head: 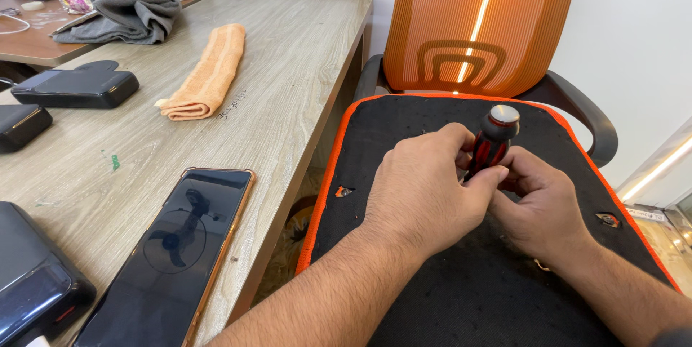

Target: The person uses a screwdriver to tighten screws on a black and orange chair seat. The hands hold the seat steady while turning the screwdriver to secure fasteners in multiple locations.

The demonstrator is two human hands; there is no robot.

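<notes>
Both hands closed around screwdriver (pixel 491 144): left hand (pixel 425 192) at 9 o'clock, right hand (pixel 540 206) at 4; handle upright, pointing 12.

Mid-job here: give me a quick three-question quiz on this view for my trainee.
1. True or false: both hands grip the red-and-black screwdriver over the black chair seat.
2. What lies nearest the desk edge? A) smartphone B) orange towel C) grey cloth
3. What colour is the chair backrest?

Key:
1. True: left hand and right hand both close on it.
2. A, the smartphone.
3. Orange.
</notes>
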